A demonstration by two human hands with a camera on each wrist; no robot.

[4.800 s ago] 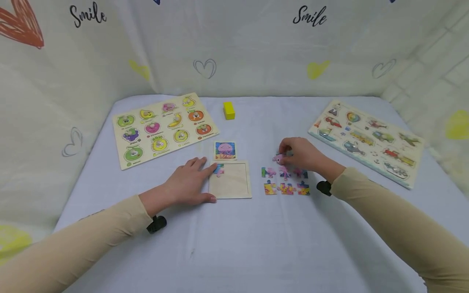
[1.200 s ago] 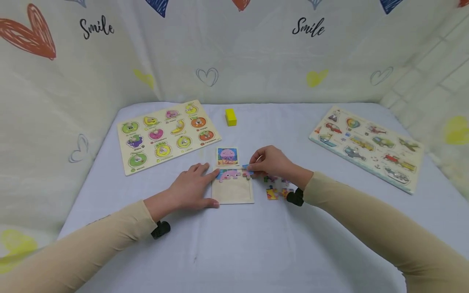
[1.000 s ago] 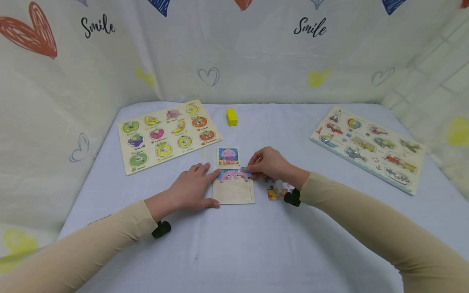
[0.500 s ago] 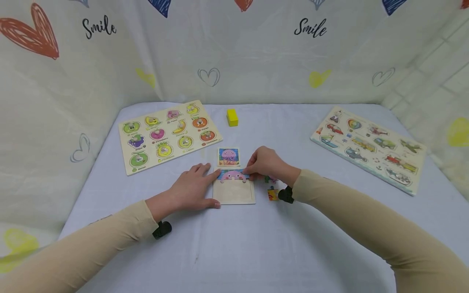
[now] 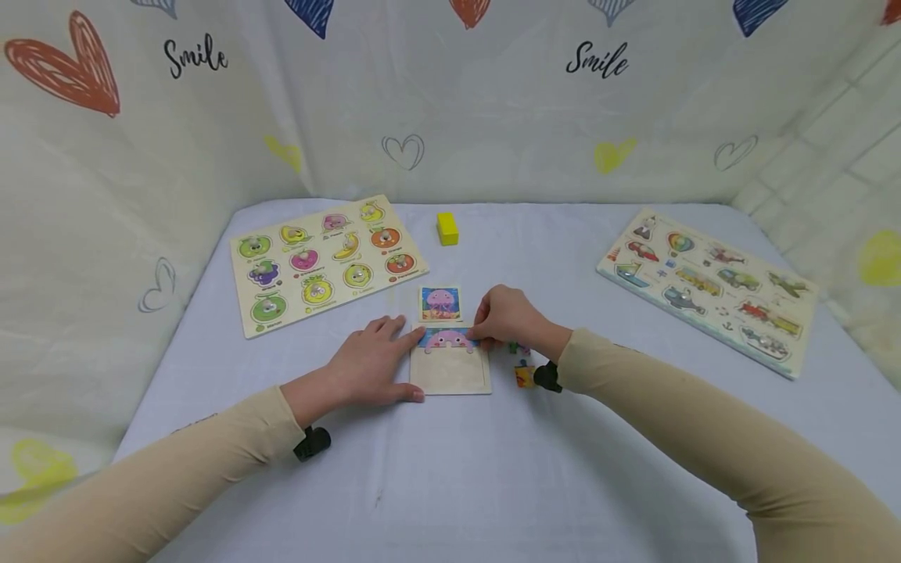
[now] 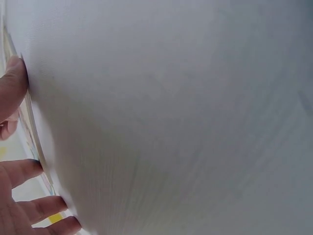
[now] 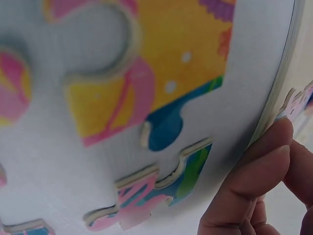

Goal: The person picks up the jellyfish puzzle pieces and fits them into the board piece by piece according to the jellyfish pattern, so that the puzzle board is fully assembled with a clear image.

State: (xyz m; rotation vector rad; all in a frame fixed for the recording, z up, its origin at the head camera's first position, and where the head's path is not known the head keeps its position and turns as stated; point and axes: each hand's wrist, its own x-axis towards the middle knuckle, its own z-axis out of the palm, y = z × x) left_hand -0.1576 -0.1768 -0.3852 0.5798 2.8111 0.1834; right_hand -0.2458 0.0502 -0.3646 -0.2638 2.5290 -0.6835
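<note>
Pink-blue jigsaw piece (image 5: 466,340) entered square wooden tray (image 5: 450,377), mid-frame | top row looks filled | right grip (image 5: 510,317) pinching it | left grip (image 5: 369,363) splayed

Card (image 5: 440,303) behind puzzle tray (image 5: 450,375), loose pieces (image 5: 524,376) right, block (image 5: 447,229) farther back

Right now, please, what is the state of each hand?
Left hand: open, touching the tray.
Right hand: closed, pinching a puzzle piece at the tray's far right corner.
</note>
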